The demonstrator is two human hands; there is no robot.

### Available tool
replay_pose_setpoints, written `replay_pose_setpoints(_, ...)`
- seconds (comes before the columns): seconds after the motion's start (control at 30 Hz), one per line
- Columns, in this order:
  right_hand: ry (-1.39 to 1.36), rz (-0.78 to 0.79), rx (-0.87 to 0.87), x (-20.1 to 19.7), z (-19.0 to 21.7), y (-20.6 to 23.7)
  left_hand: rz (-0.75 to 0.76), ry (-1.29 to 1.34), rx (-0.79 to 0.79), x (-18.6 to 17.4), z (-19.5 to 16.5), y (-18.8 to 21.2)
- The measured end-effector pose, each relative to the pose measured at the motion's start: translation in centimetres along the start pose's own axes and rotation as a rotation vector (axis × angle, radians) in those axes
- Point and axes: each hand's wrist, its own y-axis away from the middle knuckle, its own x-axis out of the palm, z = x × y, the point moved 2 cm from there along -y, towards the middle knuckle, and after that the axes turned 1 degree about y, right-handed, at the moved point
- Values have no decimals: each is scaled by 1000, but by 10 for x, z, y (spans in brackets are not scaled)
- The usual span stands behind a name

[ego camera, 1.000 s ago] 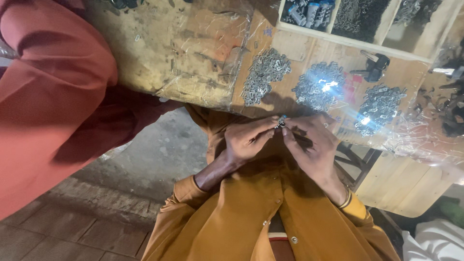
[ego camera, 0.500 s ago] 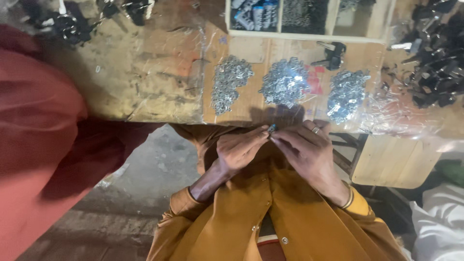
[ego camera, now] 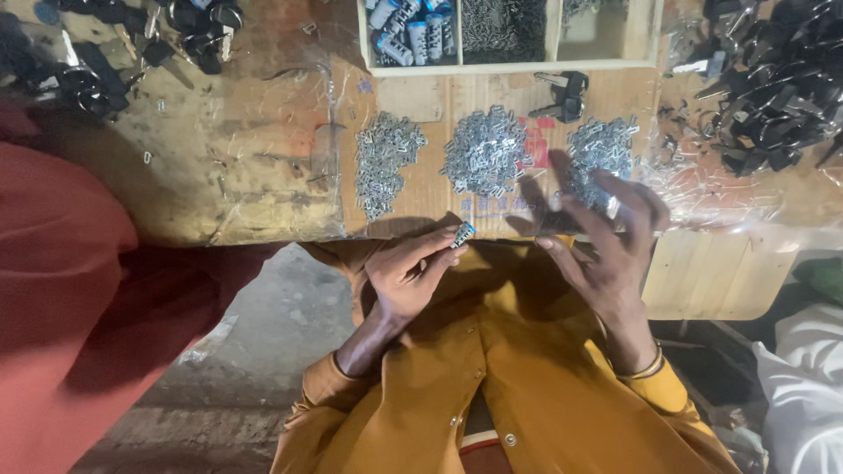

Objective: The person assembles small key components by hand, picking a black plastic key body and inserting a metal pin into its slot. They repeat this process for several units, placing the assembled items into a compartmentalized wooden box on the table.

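Note:
My left hand (ego camera: 406, 274) pinches a small silver lock cylinder with a blue end (ego camera: 462, 233) at the near edge of the wooden workbench (ego camera: 263, 175). My right hand (ego camera: 606, 250) is open, fingers spread, lifted toward the right-hand pile of small metal pieces (ego camera: 600, 151). Two more piles of the same silver pieces lie on the bench: a middle pile (ego camera: 485, 158) and a left pile (ego camera: 383, 162). All sit under or on clear plastic sheeting.
A wooden compartment tray (ego camera: 509, 63) at the back holds blue-ended cylinders (ego camera: 409, 31) and dark metal parts. Black keys (ego camera: 562, 96) lie beside it. Heaps of black parts (ego camera: 773, 79) fill the right; more are at the top left. A person in red (ego camera: 61, 290) stands left.
My hands were together on the small cylinder; now the right hand has let go and moved right and up with fingers spread. The left hand keeps the cylinder.

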Motion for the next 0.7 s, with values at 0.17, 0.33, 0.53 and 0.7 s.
replay_pose_setpoints(0.17, 22, 5, -4, 1, -2, 0, -9, 148, -24, 1, 6, 0)
replay_pose_setpoints(0.33, 145, 70, -92, 7, 5, 5, -19, 111, -68, 1, 6, 1)
replay_pose_setpoints(0.53, -6, 50, -116, 14, 8, 6, -11, 129, -100, 1, 5, -2)
replay_pose_setpoints(0.7, -167, 54, -270, 17, 22, -1, -28, 62, -78, 0, 2, -5)
